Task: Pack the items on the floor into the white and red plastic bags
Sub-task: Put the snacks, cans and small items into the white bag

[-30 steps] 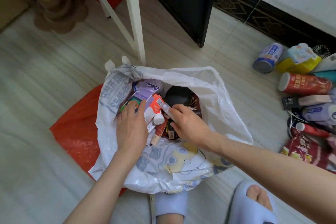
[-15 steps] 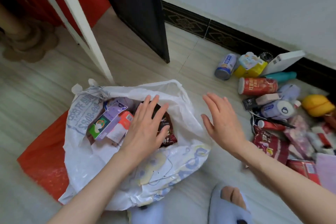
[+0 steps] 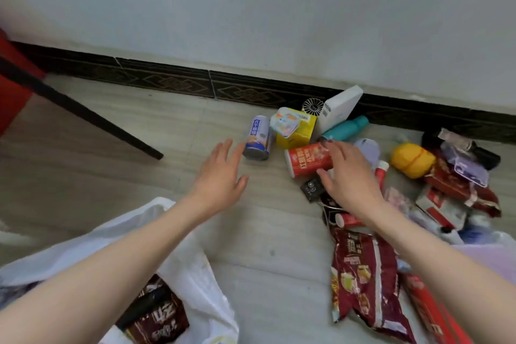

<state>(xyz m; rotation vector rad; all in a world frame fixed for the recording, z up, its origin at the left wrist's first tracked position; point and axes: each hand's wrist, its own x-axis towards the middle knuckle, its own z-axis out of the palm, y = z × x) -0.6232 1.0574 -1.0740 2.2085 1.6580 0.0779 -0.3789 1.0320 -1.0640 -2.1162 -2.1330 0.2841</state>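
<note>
The white plastic bag (image 3: 192, 254) lies open at the lower left with a dark snack packet (image 3: 159, 318) inside. My left hand (image 3: 220, 179) is stretched out empty, its fingertips just short of a blue and white can (image 3: 257, 138) lying on the floor. My right hand (image 3: 349, 179) hovers with spread fingers over a red can (image 3: 307, 159) on its side, touching or nearly touching it. A pile of packets, bottles and boxes spreads to the right. The red bag is out of view.
A yellow box (image 3: 300, 127), a teal bottle (image 3: 346, 128), a white box (image 3: 340, 109) and a small fan (image 3: 312, 105) sit by the black skirting. A maroon snack bag (image 3: 360, 282) and a yellow round object (image 3: 411, 159) lie right. A dark furniture edge (image 3: 83, 114) runs at left.
My view has swung right from the bag to the pile. Both hands have left the white bag and reached forward toward the cans, the right hand now over the red can.
</note>
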